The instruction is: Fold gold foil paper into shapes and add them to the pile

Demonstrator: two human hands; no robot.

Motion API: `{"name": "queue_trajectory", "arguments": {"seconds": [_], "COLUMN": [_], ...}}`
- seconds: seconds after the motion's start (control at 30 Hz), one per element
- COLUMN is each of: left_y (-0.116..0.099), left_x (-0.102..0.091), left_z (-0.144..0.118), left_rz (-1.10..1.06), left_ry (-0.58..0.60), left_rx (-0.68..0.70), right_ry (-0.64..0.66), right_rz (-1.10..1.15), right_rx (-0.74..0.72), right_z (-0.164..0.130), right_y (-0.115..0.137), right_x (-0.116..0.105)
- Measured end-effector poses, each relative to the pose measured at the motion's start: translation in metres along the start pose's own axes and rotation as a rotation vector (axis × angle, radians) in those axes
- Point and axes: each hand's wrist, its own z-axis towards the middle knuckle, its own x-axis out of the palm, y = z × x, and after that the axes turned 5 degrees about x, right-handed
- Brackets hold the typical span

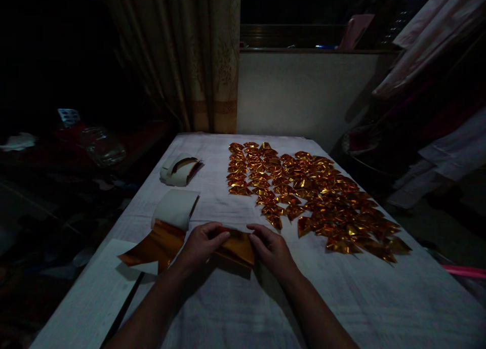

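Right now, on my screen, the gold paper (pixel 237 249) is just above the desk (pixel 228 316), between the left hand (pixel 206 244) and the right hand (pixel 270 249). Its long way runs from side to side, and both hands touch it, so neither is nearer. Each hand has its thumb and fingers pinched on one end. To the right lie lots of shiny gold folded bits (pixel 304 184). Just left of the left hand is a loose gold sheet (pixel 156 244). I can't read any words or labels.
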Motion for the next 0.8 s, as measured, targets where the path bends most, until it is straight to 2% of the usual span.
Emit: {"name": "queue_trajectory", "arguments": {"seconds": [0.1, 0.27, 0.4, 0.6, 0.8], "left_y": [0.001, 0.003, 0.007, 0.010, 0.014], "left_x": [0.005, 0.007, 0.008, 0.009, 0.011], "left_z": [-0.004, -0.007, -0.006, -0.009, -0.011], "left_rz": [-0.030, -0.029, -0.027, 0.044, 0.047], "left_ry": [-0.116, -0.236, -0.266, -0.251, -0.233], "left_rx": [0.009, 0.009, 0.002, 0.042, 0.062], "right_ry": [-0.019, 0.029, 0.016, -0.024, 0.006], "right_rz": [0.122, 0.269, 0.311, 0.293, 0.295], "right_rx": [0.140, 0.303, 0.299, 0.292, 0.261], "right_z": [0.000, 0.000, -0.001, -0.001, -0.001], "right_y": [-0.001, 0.003, 0.001, 0.002, 0.005], "right_x": [0.002, 0.000, 0.002, 0.006, 0.004]}}
